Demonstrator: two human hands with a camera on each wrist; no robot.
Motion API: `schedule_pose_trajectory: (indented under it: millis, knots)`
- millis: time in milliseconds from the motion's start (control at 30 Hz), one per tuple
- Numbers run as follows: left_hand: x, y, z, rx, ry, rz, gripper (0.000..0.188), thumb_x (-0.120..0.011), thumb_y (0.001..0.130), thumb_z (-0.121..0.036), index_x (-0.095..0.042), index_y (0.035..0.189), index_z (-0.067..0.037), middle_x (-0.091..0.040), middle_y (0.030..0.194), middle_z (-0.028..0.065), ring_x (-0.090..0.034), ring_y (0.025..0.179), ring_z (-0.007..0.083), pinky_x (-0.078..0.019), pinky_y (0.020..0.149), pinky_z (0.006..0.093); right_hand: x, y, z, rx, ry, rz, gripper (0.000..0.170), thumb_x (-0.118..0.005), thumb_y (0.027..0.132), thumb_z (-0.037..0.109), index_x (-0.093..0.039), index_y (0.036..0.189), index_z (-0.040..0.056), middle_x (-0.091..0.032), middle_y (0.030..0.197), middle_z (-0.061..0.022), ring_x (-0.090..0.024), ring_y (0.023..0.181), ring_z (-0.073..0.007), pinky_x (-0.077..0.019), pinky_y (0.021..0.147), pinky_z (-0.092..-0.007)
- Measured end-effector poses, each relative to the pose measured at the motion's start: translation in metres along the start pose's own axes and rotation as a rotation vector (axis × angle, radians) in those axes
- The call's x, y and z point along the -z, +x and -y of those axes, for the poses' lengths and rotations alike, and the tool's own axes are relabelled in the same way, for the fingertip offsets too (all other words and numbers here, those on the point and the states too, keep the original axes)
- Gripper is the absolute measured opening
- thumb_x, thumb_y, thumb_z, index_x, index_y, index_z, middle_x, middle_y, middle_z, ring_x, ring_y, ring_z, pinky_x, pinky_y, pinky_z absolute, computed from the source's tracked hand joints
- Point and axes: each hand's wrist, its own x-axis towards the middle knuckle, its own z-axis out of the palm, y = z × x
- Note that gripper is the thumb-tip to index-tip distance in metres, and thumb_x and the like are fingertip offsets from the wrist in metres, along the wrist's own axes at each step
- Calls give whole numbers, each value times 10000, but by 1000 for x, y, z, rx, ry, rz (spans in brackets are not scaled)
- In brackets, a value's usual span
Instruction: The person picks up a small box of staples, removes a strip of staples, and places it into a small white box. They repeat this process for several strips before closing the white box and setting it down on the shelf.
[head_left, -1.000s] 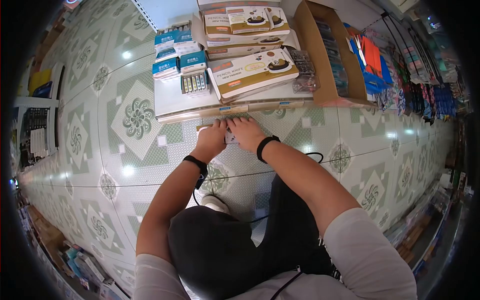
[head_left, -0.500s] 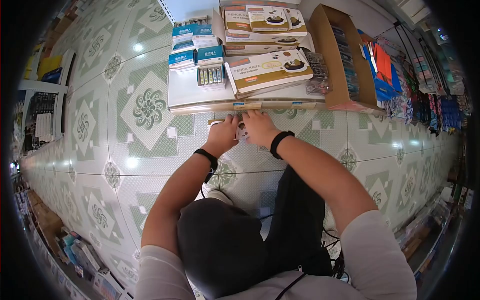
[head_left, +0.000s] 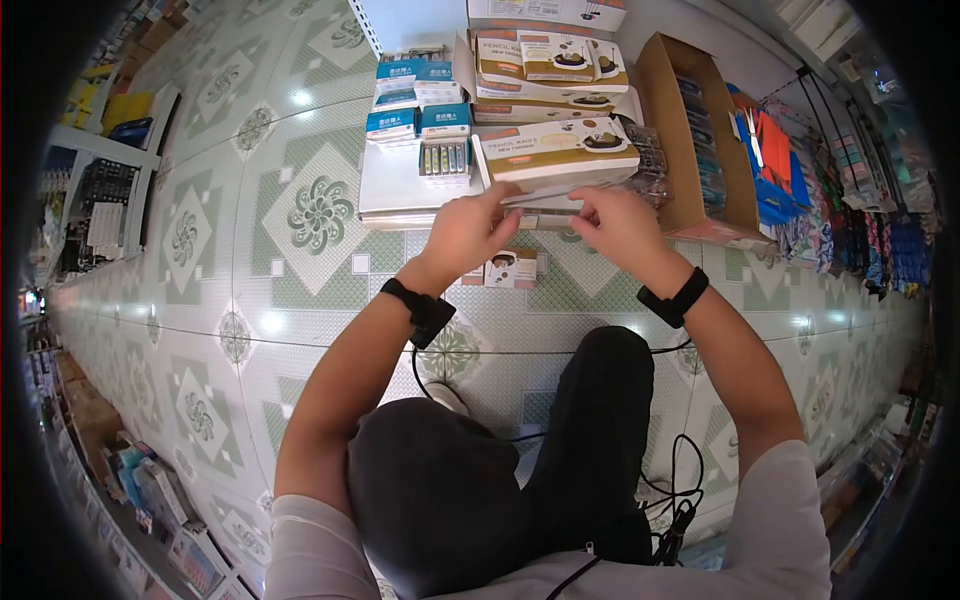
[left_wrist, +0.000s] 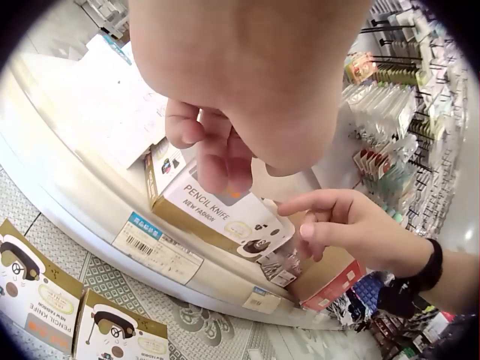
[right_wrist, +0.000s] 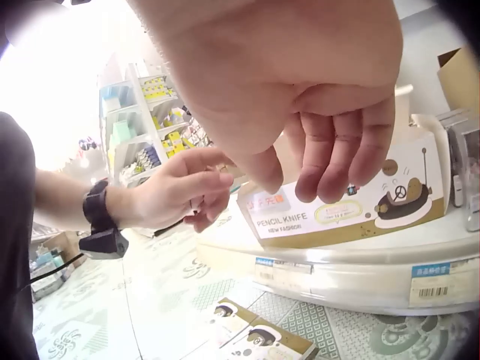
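A white and gold box lettered PENCIL KNIFE (head_left: 560,158) stands at the front of a low white shelf. My left hand (head_left: 468,232) reaches to its left front corner, fingers loosely bent and overlapping the box in the left wrist view. Near the right end of the box is my right hand (head_left: 622,228), its thumb and index finger apart; in the right wrist view its relaxed fingers hang before the printed front. Neither hand shows anything gripped. Below, two smaller boxes (left_wrist: 124,330) with the same car picture lie side by side on the floor, partly hidden by the left hand in the head view.
More boxes (head_left: 545,62) are stacked behind. Blue and white cartons (head_left: 392,122) stand on the left of the shelf. To the right are a tall open cardboard box (head_left: 668,120) and hanging goods. Price labels line the shelf edge; a cable (head_left: 690,480) lies by the right leg.
Both hands have left the small boxes on the floor, moving up and apart to the large box on the shelf. The head view has shifted, so the shelf sits farther right.
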Motion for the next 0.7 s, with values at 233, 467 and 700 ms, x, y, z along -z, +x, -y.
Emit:
schedule_pose_trajectory:
  millis: [233,467,700]
  knots:
    - [15,15,-6,69,-71,-147,384,-654,961,-217,-590,1284,-21,-671,707,93,-628,571,168,-486,539,320,-6,7,10,29,7,-76,412,-704,865,214,-613,1249,96,-731,834,-87,-706,775,-302,-550,694,-433]
    - [37,50,-16,354,-612,-205,451,-627,988,-219,-509,1325,58,-701,954,123,-667,622,154,-463,457,241,10,34,11,-36,50,-136,426,-694,885,241,-610,1277,97,-734,832,-82,-708,791,-288,-555,703,-420]
    - [36,54,5,78,-115,-230,297,-642,949,-188,-627,1210,-49,-705,1057,113,-703,707,176,-524,580,307,22,60,6,-32,-16,-231,371,-688,887,254,-642,1218,91,-739,846,-76,-708,786,-283,-555,696,-410]
